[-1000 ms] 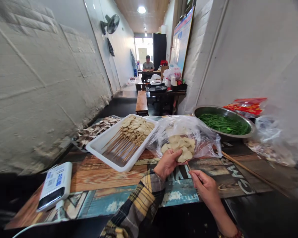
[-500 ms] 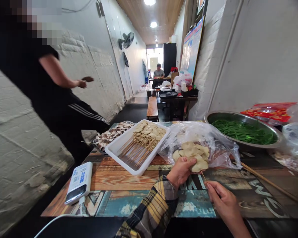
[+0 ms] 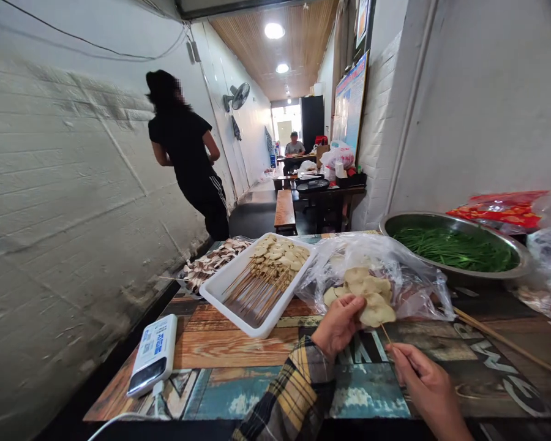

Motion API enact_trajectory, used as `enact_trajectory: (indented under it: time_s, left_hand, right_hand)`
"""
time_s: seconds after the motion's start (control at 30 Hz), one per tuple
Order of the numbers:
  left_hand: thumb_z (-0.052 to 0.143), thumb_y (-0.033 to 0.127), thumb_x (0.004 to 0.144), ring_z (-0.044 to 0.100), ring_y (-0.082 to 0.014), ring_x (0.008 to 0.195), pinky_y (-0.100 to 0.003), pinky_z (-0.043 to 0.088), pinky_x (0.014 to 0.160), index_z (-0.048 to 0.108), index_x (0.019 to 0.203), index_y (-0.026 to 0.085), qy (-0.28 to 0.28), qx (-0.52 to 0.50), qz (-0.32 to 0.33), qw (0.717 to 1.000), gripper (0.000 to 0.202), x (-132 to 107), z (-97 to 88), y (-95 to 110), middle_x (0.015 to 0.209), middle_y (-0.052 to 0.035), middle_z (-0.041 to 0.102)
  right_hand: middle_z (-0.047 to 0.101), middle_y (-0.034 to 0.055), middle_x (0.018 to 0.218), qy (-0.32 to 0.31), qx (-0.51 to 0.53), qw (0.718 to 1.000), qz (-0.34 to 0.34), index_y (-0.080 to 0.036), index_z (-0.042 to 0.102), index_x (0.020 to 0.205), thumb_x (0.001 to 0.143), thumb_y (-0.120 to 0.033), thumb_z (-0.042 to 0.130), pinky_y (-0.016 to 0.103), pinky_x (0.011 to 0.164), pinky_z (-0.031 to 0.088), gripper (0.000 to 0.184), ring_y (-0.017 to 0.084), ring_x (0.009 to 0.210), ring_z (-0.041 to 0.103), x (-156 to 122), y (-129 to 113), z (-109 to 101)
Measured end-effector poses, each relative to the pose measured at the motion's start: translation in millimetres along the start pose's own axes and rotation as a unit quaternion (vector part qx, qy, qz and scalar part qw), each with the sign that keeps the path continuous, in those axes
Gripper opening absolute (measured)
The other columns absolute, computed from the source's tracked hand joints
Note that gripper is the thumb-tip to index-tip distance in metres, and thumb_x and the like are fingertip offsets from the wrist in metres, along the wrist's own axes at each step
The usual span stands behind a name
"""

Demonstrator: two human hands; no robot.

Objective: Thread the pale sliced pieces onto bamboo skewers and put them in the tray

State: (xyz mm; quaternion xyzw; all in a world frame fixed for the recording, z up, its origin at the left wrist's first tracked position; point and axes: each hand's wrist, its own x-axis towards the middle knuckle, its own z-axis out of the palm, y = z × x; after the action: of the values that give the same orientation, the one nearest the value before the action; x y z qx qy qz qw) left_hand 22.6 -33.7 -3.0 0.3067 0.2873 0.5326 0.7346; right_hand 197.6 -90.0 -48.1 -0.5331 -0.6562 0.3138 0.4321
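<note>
In my left hand (image 3: 338,324) a thin, pale round food slice (image 3: 377,310) is pinched between thumb and fingers. My right hand (image 3: 425,380) grips a thin wooden skewer (image 3: 386,334), whose upper end meets the slice's lower edge; whether its tip passes through is hidden. More pale slices (image 3: 362,278) lie just behind on a clear plastic bag (image 3: 408,260). Left of the bag, a white tray (image 3: 252,331) holds rows of skewered pale slices (image 3: 280,251), sticks toward me.
Dark-edged pieces (image 3: 213,263) lie beyond the tray. A steel bowl (image 3: 523,260) of green stalks stands right, by a red packet (image 3: 500,205). A white device (image 3: 153,355) with a cable sits front left. One person (image 3: 183,153) walks left; another (image 3: 294,146) sits far back.
The person in black has walked farther away along the left wall. My view has tilted slightly upward. Both my hands keep their hold on the slice and skewer.
</note>
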Motion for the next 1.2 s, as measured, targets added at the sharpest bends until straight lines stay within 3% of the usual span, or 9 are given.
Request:
enact_trajectory:
  time_s: [0.17,0.27,0.4,0.9,1.2]
  left_hand:
    - [0.079,0.035,0.069,0.069,-0.0185,0.079,-0.031,0.055,0.076,0.068,0.096,0.013,0.003,-0.026,0.050,0.998,0.036,2,2.6,13,0.092,-0.0088,0.072]
    - [0.082,0.033,0.065,0.069,-0.0197,0.081,-0.032,0.055,0.079,0.068,0.089,0.013,0.025,-0.032,0.046,0.998,0.034,1,4.6,19,0.088,-0.0076,0.072]
    - [0.083,0.032,0.063,0.069,-0.0219,0.085,-0.033,0.055,0.079,0.068,0.083,0.013,0.034,-0.033,0.041,0.998,0.031,1,6.5,21,0.089,-0.0085,0.073]
    - [0.082,0.031,0.063,0.068,-0.0217,0.088,-0.031,0.053,0.078,0.066,0.095,0.016,0.087,-0.062,0.088,0.990,0.039,6,-2.0,24,0.087,-0.0050,0.072]
    - [0.083,0.031,0.062,0.069,-0.0215,0.083,-0.030,0.053,0.075,0.069,0.086,0.015,0.100,-0.071,0.099,0.988,0.032,9,-8.2,27,0.080,-0.0052,0.073]
  right_hand:
    - [0.050,-0.0030,0.046,0.008,0.010,1.000,-0.018,-0.016,0.069,0.077,0.089,-0.051,0.046,0.023,0.048,0.041,0.043,0.014,0.044,0.051,1,-16,1]
    - [0.049,-0.0033,0.048,0.009,0.013,1.000,-0.022,-0.015,0.068,0.077,0.090,-0.048,0.046,0.023,0.048,0.040,0.041,0.014,0.045,0.050,2,-20,2]
    - [0.049,-0.0035,0.049,0.007,0.001,1.000,-0.029,-0.015,0.067,0.075,0.091,-0.043,0.047,0.022,0.049,0.039,0.038,0.013,0.046,0.049,2,-19,3]
    - [0.053,-0.0026,0.051,-0.025,-0.023,0.998,-0.055,-0.015,0.067,0.077,0.091,-0.040,0.047,0.022,0.050,0.039,0.035,0.013,0.046,0.053,0,-19,1]
    - [0.055,-0.0020,0.050,-0.043,-0.040,0.996,-0.069,-0.015,0.067,0.078,0.092,-0.039,0.045,0.023,0.052,0.040,0.035,0.014,0.047,0.054,1,-15,1]
